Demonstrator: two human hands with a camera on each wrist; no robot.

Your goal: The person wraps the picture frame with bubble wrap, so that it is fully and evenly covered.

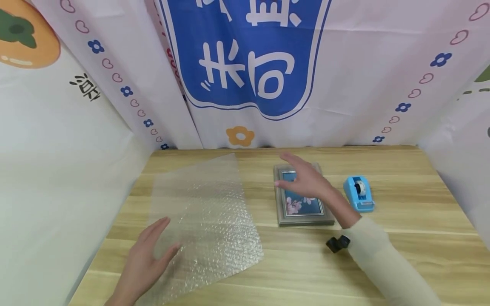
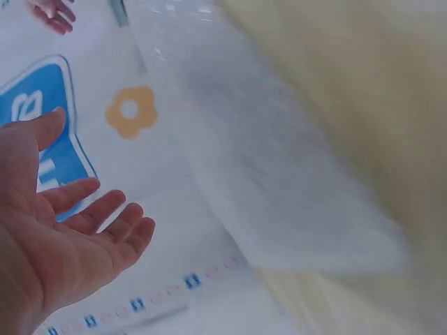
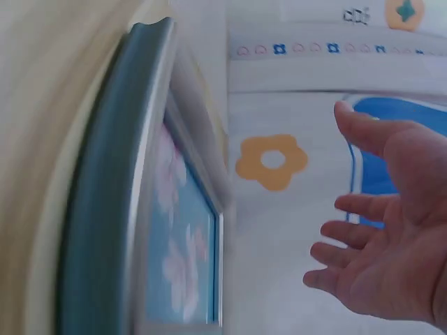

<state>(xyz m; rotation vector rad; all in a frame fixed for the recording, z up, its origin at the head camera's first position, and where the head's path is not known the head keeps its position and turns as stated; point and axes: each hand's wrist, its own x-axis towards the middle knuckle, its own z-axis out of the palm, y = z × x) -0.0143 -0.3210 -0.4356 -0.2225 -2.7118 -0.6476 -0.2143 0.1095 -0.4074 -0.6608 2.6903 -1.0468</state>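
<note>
A sheet of clear bubble wrap (image 1: 214, 221) lies flat on the left half of the table. Above its near left part hovers my left hand (image 1: 143, 259), fingers loosely extended and holding nothing; the left wrist view shows the same hand (image 2: 84, 216) beside the blurred wrap (image 2: 279, 160). To the right lies a grey picture frame (image 1: 304, 221) with pink blossoms on blue. My right hand (image 1: 304, 178) is over the frame, covering its upper right part, thumb apart from the fingers. In the right wrist view this hand (image 3: 391, 230) is empty, with the frame (image 3: 112, 188) to its left.
Right of the picture frame stands a blue tape dispenser (image 1: 359, 193) with a roll of tape. A small black object (image 1: 337, 244) appears beside my right sleeve. Printed white cloth (image 1: 356, 85) hangs behind the wooden table (image 1: 405, 250) and along both sides.
</note>
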